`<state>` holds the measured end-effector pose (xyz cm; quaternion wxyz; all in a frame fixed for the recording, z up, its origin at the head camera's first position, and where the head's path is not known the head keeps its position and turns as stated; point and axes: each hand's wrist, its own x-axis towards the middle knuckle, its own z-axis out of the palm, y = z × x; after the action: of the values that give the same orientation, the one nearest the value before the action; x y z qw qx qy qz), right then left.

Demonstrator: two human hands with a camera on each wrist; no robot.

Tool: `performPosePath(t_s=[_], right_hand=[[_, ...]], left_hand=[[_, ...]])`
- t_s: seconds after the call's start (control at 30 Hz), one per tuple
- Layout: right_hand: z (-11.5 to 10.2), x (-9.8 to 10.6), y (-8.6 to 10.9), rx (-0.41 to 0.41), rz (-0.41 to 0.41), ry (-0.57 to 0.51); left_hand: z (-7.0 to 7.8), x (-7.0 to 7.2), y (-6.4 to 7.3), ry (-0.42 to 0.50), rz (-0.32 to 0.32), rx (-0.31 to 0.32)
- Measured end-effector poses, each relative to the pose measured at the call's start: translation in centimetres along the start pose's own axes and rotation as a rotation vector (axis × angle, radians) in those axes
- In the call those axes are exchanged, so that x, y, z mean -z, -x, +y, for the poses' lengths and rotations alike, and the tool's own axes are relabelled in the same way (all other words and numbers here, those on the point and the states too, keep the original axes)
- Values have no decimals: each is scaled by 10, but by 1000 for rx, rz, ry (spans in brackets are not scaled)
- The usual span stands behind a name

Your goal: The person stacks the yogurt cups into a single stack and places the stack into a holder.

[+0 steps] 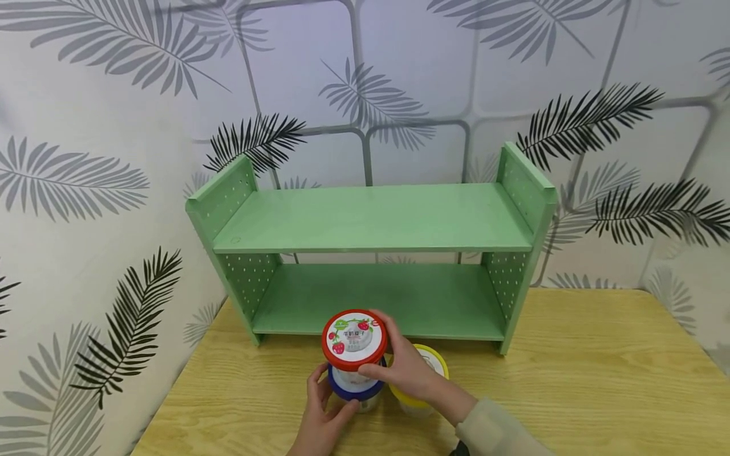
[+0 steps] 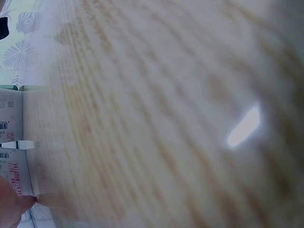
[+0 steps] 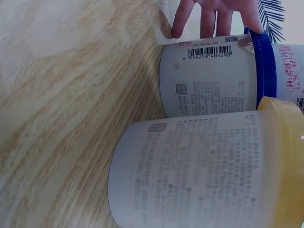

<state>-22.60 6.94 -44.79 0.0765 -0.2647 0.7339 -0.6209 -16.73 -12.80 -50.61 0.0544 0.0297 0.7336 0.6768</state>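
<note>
A white tub with a red lid [image 1: 353, 340], strawberries printed on top, sits on a tub with a blue lid [image 1: 355, 387]. My right hand [image 1: 406, 367] grips the red-lidded tub, thumb at the near side and fingers at the far right. Around the blue-lidded tub is my left hand [image 1: 325, 411], thumb in front and fingers at its left; the right wrist view shows this hand [image 3: 221, 12] touching its printed side. A yellow-lidded tub [image 3: 190, 171] stands on the table just right of the stack. In the left wrist view, a fingertip [image 2: 23, 204] touches a printed white wall.
Behind the tubs stands a green two-tier shelf [image 1: 371, 218] with perforated side panels. Its lower board [image 1: 376, 291] lies just beyond the stack. The wood-grain table [image 1: 599, 373] extends to both sides, and a leaf-patterned wall [image 1: 410, 76] rises behind.
</note>
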Motion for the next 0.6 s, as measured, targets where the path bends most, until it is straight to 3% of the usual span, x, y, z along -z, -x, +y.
performPosePath(t_s=[0.33, 0.6], right_hand=[[0, 5, 4, -7, 19, 59], [-5, 19, 17, 93, 76, 82]], left_hand=[[-3, 0, -1, 9, 6, -16], [-5, 1, -3, 12, 5, -11]])
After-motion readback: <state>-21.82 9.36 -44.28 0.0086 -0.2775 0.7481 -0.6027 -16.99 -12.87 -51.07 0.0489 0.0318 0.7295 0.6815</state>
